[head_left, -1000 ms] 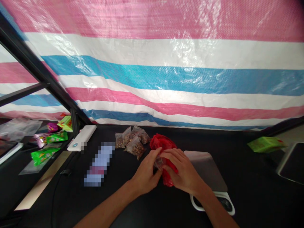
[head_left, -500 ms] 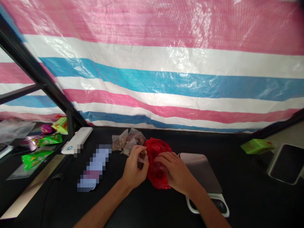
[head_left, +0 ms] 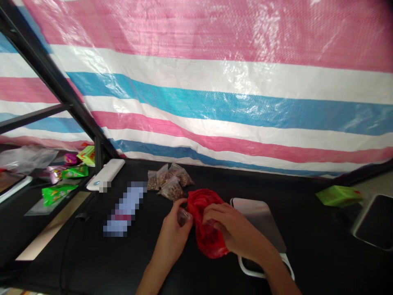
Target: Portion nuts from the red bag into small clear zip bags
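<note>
A crumpled red plastic bag [head_left: 205, 221] lies on the black table [head_left: 307, 246] between my hands. My left hand [head_left: 173, 237] is closed in a pinch on a small clear bag of brown nuts [head_left: 184, 215] at the red bag's left edge. My right hand [head_left: 235, 231] rests on the red bag's right side with its fingers curled into the plastic. Several filled small clear bags of nuts [head_left: 170, 182] lie in a cluster just behind my left hand.
A flat silver kitchen scale [head_left: 260, 223] sits under my right wrist. A white device [head_left: 106, 174] and a blurred packet [head_left: 124, 209] lie to the left. Green snack packets [head_left: 55, 192] fill the left shelf; a green box [head_left: 339, 194] and a tray [head_left: 374, 221] stand right. A striped tarp [head_left: 215, 94] hangs behind.
My left hand drew a small clear nut bag away from the red bag to its left edge. My right hand stayed on the red bag. The view shifted slightly.
</note>
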`<state>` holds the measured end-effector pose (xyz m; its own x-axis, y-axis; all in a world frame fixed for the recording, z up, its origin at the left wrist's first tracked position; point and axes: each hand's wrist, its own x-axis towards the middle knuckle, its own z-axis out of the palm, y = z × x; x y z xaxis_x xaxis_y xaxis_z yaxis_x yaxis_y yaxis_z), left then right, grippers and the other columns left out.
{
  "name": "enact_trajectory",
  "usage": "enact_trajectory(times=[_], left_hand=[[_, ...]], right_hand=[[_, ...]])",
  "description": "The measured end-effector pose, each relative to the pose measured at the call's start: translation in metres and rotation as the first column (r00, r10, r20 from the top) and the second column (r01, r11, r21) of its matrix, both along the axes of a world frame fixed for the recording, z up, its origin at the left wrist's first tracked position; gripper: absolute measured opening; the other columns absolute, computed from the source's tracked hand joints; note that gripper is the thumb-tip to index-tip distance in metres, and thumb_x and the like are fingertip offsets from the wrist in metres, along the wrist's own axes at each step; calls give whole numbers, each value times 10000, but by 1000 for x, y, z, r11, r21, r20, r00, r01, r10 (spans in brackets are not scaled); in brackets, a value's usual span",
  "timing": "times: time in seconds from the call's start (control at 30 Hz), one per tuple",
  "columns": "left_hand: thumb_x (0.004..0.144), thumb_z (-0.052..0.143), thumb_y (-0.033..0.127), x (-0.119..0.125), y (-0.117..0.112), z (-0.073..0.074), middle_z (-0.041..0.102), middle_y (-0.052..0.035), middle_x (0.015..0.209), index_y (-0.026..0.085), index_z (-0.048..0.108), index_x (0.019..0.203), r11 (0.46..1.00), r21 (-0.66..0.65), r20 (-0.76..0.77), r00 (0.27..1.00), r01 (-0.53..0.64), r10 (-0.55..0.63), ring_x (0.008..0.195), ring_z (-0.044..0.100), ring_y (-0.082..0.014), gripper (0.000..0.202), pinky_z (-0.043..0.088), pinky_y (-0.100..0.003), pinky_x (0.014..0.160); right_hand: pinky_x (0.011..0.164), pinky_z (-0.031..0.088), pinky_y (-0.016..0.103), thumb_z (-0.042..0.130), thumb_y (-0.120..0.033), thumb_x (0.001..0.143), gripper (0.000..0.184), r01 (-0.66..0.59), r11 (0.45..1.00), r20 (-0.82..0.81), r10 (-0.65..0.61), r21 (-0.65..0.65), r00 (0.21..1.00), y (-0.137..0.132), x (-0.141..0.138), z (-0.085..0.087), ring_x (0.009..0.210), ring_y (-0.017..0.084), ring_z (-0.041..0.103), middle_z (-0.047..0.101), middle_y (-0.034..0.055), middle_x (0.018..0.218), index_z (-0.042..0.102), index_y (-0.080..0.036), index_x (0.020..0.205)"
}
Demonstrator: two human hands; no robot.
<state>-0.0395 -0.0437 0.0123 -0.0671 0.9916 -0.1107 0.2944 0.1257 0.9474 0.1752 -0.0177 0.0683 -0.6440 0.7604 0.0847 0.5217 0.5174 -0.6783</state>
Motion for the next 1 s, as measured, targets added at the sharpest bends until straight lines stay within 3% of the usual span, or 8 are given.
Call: enact_trajectory(times=[0.1, 0.2, 0.3, 0.4, 0.53, 0.7, 0.83, 1.0], left_hand=[[832, 674, 272, 1, -5, 2, 700, 9, 804, 214, 630, 1217, 997, -11, 44, 996, -77, 77, 702, 662, -174, 392, 520, -279, 688], [773, 724, 264, -1, -4, 3, 689, 14, 793, 200, 669, 1105, 988, -13, 156, 975, -156, 156, 662, 636, -145, 342, 495, -249, 650], [729, 780, 311, -1, -5, 0, 653, 32, 744, 193, 653, 1061, 964, -112, 362, 893, -242, 266, 587, 599, -113, 374, 447, -214, 568], [683, 832, 322, -2, -10, -4, 629, 51, 720, 199, 620, 1064, 929, -201, 466, 805, -310, 368, 580, 597, -99, 453, 433, -197, 561], [672, 852, 319, -7, -21, -3, 626, 51, 727, 200, 619, 1036, 932, -212, 510, 780, -295, 363, 599, 599, -100, 448, 414, -191, 553], [778, 791, 284, -12, -31, 11, 605, 38, 804, 202, 624, 930, 934, 62, 415, 860, -353, 297, 728, 613, -107, 240, 488, -219, 701], [880, 701, 268, -5, -32, 15, 620, 11, 867, 204, 626, 927, 938, 276, 277, 952, -210, 132, 772, 601, -124, 109, 486, -236, 727], [936, 618, 212, 8, -25, 0, 616, -17, 951, 214, 646, 1009, 893, 445, 78, 997, -62, 30, 868, 607, -151, 79, 484, -267, 797]], right_hand=[[987, 487, 348, 434, -70, 1000, 336, 86, 996, -104, -82, 33, 991, 3, -6, 2, 1112, 198, 636, 687, 38, 1222, 677, -269, 1120], [1024, 479, 386, 445, -110, 1018, 334, 133, 987, -112, -122, 94, 986, 3, -18, -7, 1178, 227, 609, 657, 72, 1294, 650, -260, 1235], [1029, 480, 394, 473, -31, 957, 386, 56, 995, -4, -56, 80, 998, -3, -29, -19, 1156, 229, 625, 676, 51, 1265, 658, -265, 1201], [1054, 470, 383, 458, 46, 882, 464, 14, 997, 47, -17, 77, 999, -12, -31, -22, 1164, 215, 632, 683, 27, 1260, 669, -271, 1148], [1049, 477, 356, 443, 99, 770, 553, -39, 997, 72, 34, 68, 997, -19, -26, -15, 1171, 201, 639, 695, 13, 1257, 676, -266, 1113], [1058, 487, 368, 430, 58, 840, 505, 19, 994, 7, -20, 104, 1000, -22, -19, -9, 1165, 206, 651, 696, 41, 1259, 683, -261, 1139], [1038, 495, 372, 418, -97, 999, 333, 171, 982, -115, -161, 79, 980, -27, -11, -10, 1186, 210, 634, 674, 61, 1260, 664, -258, 1155], [1005, 492, 402, 478, -148, 995, 217, 295, 955, -116, -289, 33, 950, -37, -1, -20, 1136, 231, 627, 672, 72, 1189, 611, -237, 1140]])
